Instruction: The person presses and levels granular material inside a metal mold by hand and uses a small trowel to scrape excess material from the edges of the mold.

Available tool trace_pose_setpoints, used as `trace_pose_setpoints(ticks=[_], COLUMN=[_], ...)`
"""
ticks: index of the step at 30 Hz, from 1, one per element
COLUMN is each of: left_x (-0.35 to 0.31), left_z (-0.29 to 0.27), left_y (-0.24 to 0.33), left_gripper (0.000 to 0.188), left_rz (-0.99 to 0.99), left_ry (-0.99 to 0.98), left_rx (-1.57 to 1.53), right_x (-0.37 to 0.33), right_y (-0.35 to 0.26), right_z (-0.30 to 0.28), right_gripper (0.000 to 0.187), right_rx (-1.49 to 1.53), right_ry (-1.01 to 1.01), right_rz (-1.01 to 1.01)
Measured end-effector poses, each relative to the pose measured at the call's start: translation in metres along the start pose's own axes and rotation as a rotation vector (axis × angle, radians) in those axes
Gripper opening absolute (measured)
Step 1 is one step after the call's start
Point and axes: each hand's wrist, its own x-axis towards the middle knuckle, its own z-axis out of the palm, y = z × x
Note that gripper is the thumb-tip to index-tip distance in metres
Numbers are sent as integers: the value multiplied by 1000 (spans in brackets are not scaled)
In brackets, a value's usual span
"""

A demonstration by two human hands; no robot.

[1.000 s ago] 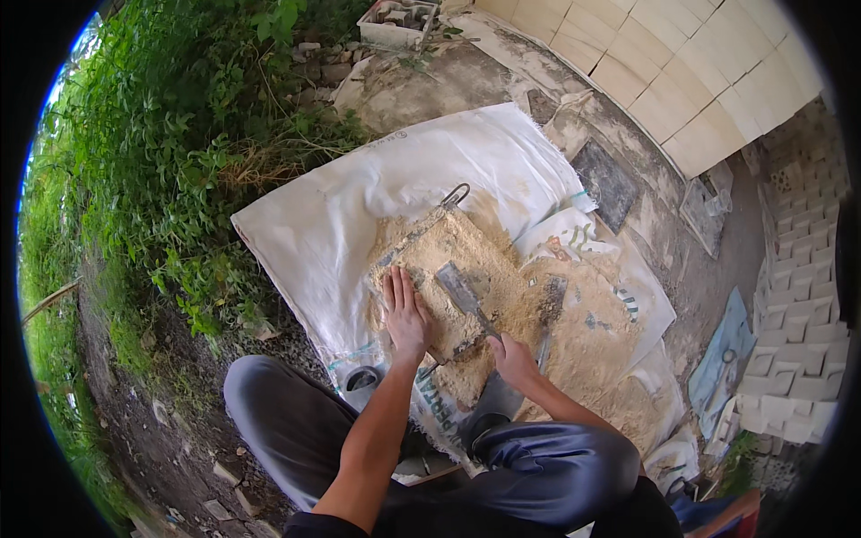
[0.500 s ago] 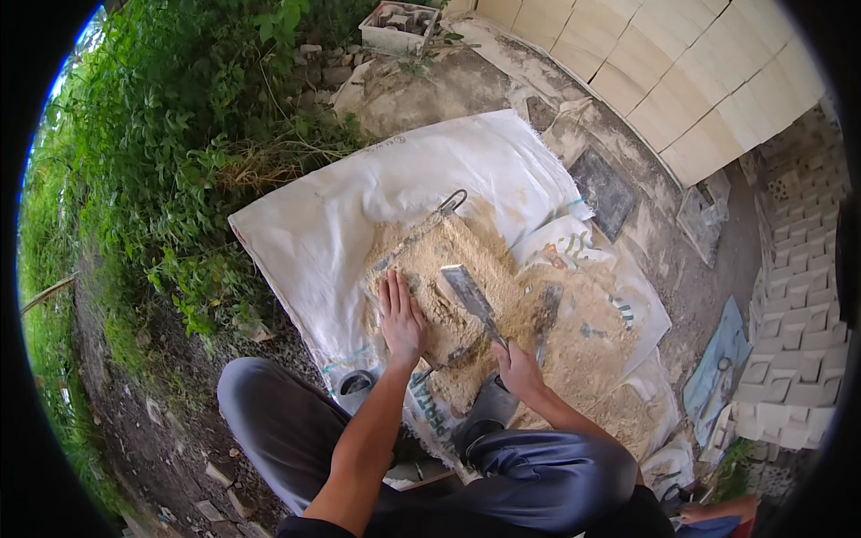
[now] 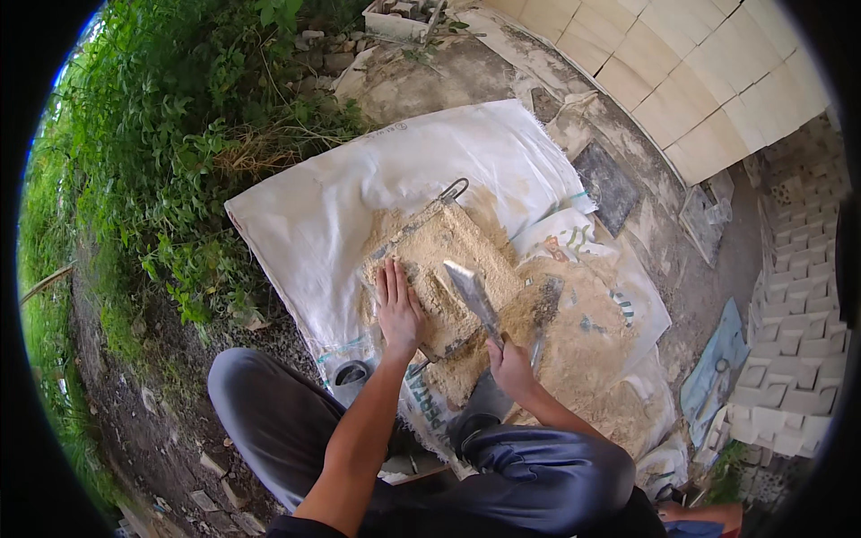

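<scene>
A rectangular slab-like piece (image 3: 453, 235) with dark edges lies in front of me, thickly coated in beige sand. A bent metal loop (image 3: 456, 189) sticks out at its far end. My left hand (image 3: 398, 314) rests flat on the left side of this piece, fingers stretched out. In my right hand (image 3: 510, 367) is the handle of a flat-bladed metal tool (image 3: 473, 292), its wide blade pointing up and left above the sandy surface. I cannot tell whether the blade touches the sand. Loose sand (image 3: 583, 368) lies heaped to the right.
White woven sacking (image 3: 309, 202) spreads under everything. Beyond it on the right are a dark square plate (image 3: 606, 188) and stacked pale relief blocks (image 3: 789, 359). Green plants (image 3: 161, 179) crowd the left. A box (image 3: 395, 27) stands at the back. Another person's arm (image 3: 713, 517) shows lower right.
The tool's blade has turned a little and its tip catches more light. My left hand remains flat in about the same spot. The whole view has shifted slightly.
</scene>
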Motion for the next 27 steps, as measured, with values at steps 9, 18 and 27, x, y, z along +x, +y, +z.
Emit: trace_pose_setpoints(ticks=[9, 18, 27], left_x=[-9, -3, -10], left_z=[7, 22, 11], left_y=[15, 55, 9], left_gripper=[57, 59, 54], left_rz=[-62, -37, -140], left_ry=[-128, -76, 20], left_rx=[240, -202, -20], right_x=[4, 6, 6], right_y=[33, 2, 36], right_z=[5, -31, 29], right_gripper=[42, 42, 35], right_rx=[-2, 21, -244], right_ry=[-163, 26, -130], right_rz=[104, 117, -3])
